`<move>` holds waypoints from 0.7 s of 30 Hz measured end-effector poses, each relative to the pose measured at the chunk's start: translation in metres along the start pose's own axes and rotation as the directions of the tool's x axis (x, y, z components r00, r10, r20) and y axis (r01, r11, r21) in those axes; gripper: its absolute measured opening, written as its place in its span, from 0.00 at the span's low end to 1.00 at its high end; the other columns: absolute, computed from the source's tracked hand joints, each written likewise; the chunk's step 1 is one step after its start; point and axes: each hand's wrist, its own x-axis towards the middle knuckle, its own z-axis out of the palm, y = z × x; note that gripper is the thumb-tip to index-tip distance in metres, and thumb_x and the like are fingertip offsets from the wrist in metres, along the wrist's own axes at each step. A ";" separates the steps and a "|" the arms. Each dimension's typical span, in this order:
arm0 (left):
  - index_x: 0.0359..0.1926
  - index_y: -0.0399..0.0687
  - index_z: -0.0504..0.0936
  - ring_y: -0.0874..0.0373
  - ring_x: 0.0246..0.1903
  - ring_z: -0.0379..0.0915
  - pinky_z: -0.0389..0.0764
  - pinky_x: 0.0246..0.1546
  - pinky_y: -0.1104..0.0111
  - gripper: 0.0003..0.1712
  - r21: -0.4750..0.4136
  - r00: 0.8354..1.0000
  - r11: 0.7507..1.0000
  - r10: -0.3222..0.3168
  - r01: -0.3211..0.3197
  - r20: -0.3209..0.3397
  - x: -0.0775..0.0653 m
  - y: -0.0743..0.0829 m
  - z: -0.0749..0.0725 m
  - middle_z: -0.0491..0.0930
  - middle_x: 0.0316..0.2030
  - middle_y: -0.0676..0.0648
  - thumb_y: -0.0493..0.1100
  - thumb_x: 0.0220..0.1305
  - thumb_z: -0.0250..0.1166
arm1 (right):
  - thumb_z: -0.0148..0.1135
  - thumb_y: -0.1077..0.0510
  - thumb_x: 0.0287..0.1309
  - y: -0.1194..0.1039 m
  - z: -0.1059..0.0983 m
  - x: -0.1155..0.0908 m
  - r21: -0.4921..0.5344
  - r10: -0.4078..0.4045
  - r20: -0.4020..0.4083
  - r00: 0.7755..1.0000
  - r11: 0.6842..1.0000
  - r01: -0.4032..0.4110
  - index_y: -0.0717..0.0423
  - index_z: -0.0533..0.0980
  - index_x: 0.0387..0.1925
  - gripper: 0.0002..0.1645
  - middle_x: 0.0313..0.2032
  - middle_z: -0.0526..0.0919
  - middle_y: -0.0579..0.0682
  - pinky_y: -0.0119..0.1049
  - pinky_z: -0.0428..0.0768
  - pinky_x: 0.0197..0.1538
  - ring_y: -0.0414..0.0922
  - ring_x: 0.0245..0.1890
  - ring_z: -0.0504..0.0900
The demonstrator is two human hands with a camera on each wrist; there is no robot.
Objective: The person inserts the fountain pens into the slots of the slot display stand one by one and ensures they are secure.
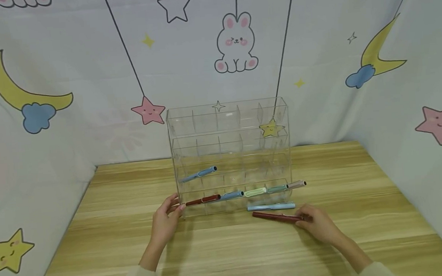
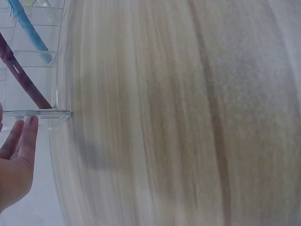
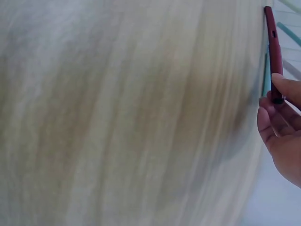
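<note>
My right hand (image 1: 321,224) pinches a dark red capped pen (image 1: 274,216) by its right end, thumb against fingers, just over the table in front of the rack. In the right wrist view this pen (image 3: 273,47) points away from the fingers. A light blue pen (image 1: 270,207) lies right behind it, along the rack's foot. My left hand (image 1: 166,221) rests its fingertips (image 2: 31,121) on the outer left side wall of the clear acrylic rack (image 1: 231,154), low down. Close to that hand, a brown-red pen (image 1: 203,200) sits slanted in the lowest row.
The lowest row also bears a blue pen (image 1: 231,195), a pale green pen (image 1: 255,192), a teal pen (image 1: 277,188) and a greyish-pink pen (image 1: 296,184). One row higher at left leans another blue pen (image 1: 199,174). A patterned cloth (image 1: 214,40) hangs behind the wooden table (image 1: 229,253).
</note>
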 end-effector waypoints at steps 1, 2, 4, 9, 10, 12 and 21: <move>0.59 0.35 0.68 0.42 0.47 0.73 0.80 0.39 0.68 0.24 0.003 1.000 1.000 0.000 0.000 -0.001 0.000 0.000 0.000 0.74 0.50 0.33 0.36 0.61 0.60 | 0.67 0.68 0.43 -0.002 -0.002 0.000 0.008 0.003 0.003 1.000 1.000 -0.003 0.59 0.79 0.32 0.10 0.32 0.79 0.47 0.30 0.77 0.33 0.37 0.29 0.74; 0.58 0.35 0.68 0.42 0.47 0.73 0.80 0.39 0.68 0.25 0.005 1.000 1.000 0.000 0.000 -0.002 0.000 -0.001 0.000 0.74 0.50 0.33 0.36 0.61 0.60 | 0.67 0.68 0.44 -0.004 -0.003 0.000 0.014 0.006 0.009 1.000 1.000 -0.006 0.59 0.79 0.32 0.10 0.33 0.80 0.47 0.30 0.77 0.33 0.37 0.30 0.74; 0.58 0.35 0.69 0.42 0.47 0.74 0.80 0.38 0.67 0.24 0.009 1.000 1.000 0.000 0.000 -0.006 0.001 -0.002 0.000 0.74 0.50 0.33 0.36 0.61 0.60 | 0.66 0.67 0.46 -0.009 -0.008 0.000 0.030 0.000 0.031 1.000 1.000 -0.001 0.58 0.79 0.34 0.10 0.34 0.80 0.48 0.30 0.77 0.33 0.37 0.30 0.74; 0.58 0.35 0.69 0.42 0.46 0.74 0.80 0.39 0.67 0.24 0.016 1.000 1.000 -0.001 0.001 -0.011 0.001 -0.002 0.001 0.74 0.49 0.33 0.36 0.61 0.61 | 0.64 0.65 0.51 -0.022 -0.023 0.003 0.082 -0.052 0.127 0.991 0.996 0.041 0.58 0.78 0.35 0.08 0.32 0.78 0.44 0.30 0.77 0.32 0.35 0.29 0.73; 0.58 0.34 0.69 0.42 0.46 0.74 0.80 0.39 0.67 0.24 0.016 1.000 1.000 -0.001 0.001 -0.012 0.001 -0.002 0.001 0.74 0.49 0.33 0.35 0.61 0.61 | 0.64 0.64 0.51 -0.025 -0.027 0.004 0.104 -0.071 0.146 0.987 0.993 0.056 0.58 0.78 0.35 0.07 0.31 0.77 0.44 0.30 0.76 0.31 0.35 0.28 0.72; 0.58 0.34 0.69 0.42 0.46 0.74 0.80 0.39 0.67 0.24 0.015 1.000 1.000 0.000 0.001 -0.012 0.001 -0.002 0.001 0.74 0.49 0.33 0.35 0.61 0.61 | 0.63 0.64 0.52 -0.033 -0.035 0.009 0.156 -0.125 0.171 0.977 0.983 0.098 0.58 0.78 0.35 0.07 0.30 0.77 0.45 0.30 0.76 0.28 0.35 0.27 0.72; 0.58 0.34 0.69 0.42 0.46 0.74 0.80 0.38 0.67 0.24 0.007 1.000 1.000 0.000 0.000 -0.013 0.001 -0.002 0.001 0.74 0.49 0.33 0.34 0.60 0.60 | 0.63 0.68 0.50 -0.079 -0.071 0.039 0.196 -0.296 0.081 0.952 0.941 0.276 0.58 0.79 0.36 0.09 0.29 0.78 0.49 0.29 0.72 0.20 0.37 0.21 0.70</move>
